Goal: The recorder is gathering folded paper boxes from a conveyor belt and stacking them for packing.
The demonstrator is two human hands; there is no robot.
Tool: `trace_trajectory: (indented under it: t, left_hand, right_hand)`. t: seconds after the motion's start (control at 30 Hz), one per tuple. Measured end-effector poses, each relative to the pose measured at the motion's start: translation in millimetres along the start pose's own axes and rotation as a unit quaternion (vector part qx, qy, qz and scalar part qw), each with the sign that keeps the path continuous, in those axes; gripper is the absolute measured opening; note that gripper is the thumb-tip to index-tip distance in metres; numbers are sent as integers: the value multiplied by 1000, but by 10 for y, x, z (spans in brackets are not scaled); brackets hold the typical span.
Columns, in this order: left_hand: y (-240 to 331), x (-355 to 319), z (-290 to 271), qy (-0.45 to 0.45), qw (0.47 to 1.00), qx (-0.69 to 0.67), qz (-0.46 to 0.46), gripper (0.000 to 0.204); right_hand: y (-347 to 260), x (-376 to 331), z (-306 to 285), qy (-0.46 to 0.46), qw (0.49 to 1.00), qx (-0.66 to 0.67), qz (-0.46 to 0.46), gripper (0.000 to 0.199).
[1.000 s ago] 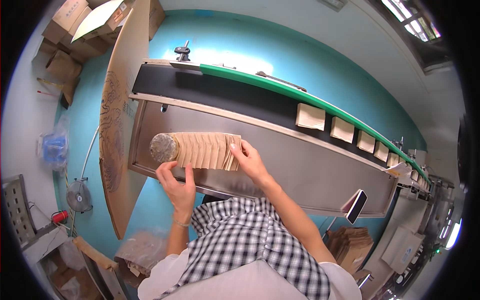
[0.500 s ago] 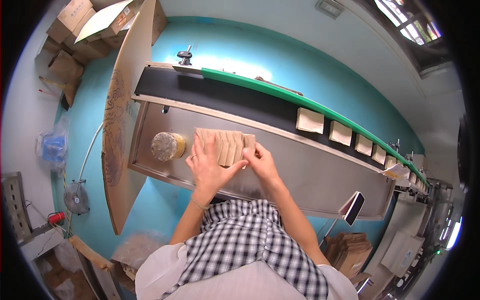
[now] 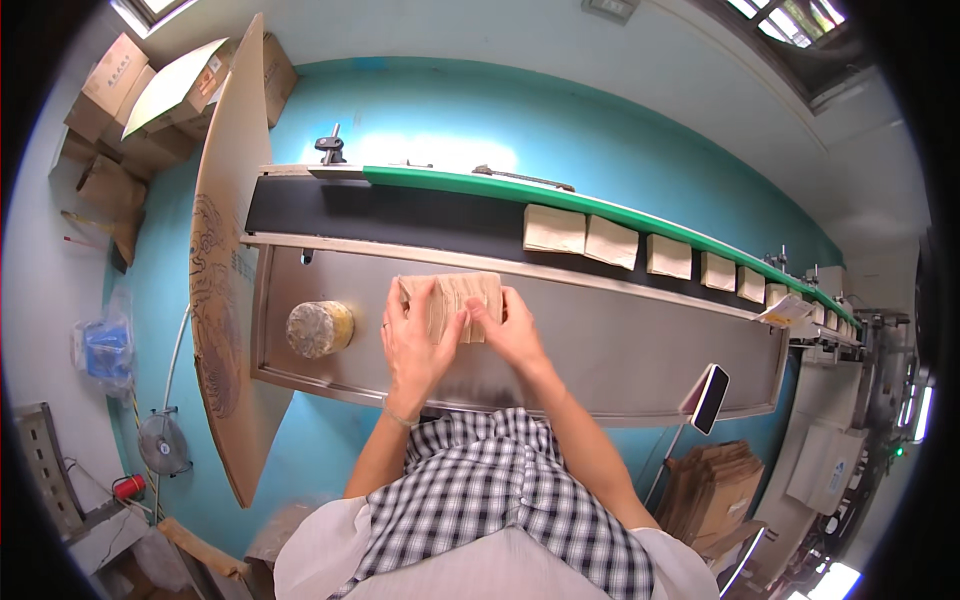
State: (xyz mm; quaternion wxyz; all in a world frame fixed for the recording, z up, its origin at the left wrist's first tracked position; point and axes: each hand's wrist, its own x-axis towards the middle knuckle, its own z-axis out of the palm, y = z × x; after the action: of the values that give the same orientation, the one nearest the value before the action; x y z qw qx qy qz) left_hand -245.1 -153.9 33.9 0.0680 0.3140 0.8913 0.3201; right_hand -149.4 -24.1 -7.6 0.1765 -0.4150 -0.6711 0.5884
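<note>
The bags [image 3: 462,303] under the left hand [image 3: 415,345] and right hand [image 3: 510,335] were tan kraft brown, as were those on the belt [image 3: 400,215], which was black with a green edge [image 3: 480,185]. The table [image 3: 620,350] was grey steel, the roll [image 3: 319,328] on it yellowish with a mottled grey-brown top, and the floor [image 3: 450,110] was turquoise. The shirt [image 3: 500,500] was a black-and-white check, and the board [image 3: 222,260] was plain brown with dark line drawings.

Paper bag stack [image 3: 455,303] lay on the surface [image 3: 620,350], a roll [image 3: 320,328] to its left; conveyor belt [image 3: 420,215] ran behind, carrying bags [image 3: 553,229] to the right; phone [image 3: 711,399] at the surface's front right.
</note>
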Motion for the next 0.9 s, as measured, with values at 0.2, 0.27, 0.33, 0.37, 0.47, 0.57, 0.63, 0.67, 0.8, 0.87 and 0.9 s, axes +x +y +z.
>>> trace_trajectory:
  t: [0.2,0.27,0.33,0.37,0.47,0.57,0.63,0.67,0.8,0.87,0.9]
  left_hand:
    - [123,20,-87,-2,1000,14,-13,95]
    - [89,26,-100,-4,1000,26,-16,97]
    - [38,16,-117,-14,999,26,-15,101]
    - [38,21,-104,-15,1000,23,-12,101]
    - [11,34,-89,-17,1000,25,-10,103]
    - [16,44,-116,-23,1000,8,-15,105]
    - [115,41,-129,-28,1000,5,-9,106]
    - [121,39,-116,-26,1000,5,-11,106]
    - [49,34,-14,-9,999,39,8,107]
    - [47,42,-14,-10,999,52,9,106]
    - [71,45,-41,-14,999,37,3,101]
  right_hand:
    - [105,-33,-41,-108,976,167,89,43]
    - [12,-40,-110,-135,966,193,104,43]
    - [-189,-38,-195,-199,965,79,150,40]
    - [-166,-18,-210,-195,966,78,149,40]
    - [-90,42,-262,-222,955,137,142,42]
    - [-81,82,-340,-287,943,83,148,43]
    - [-32,91,-326,-247,953,106,137,40]
    - [-18,79,-304,-250,953,105,135,40]
    - [184,76,-290,-214,966,106,95,31]
    - [243,146,-350,-201,973,68,92,29]
    - [217,229,-372,-89,976,172,95,29]
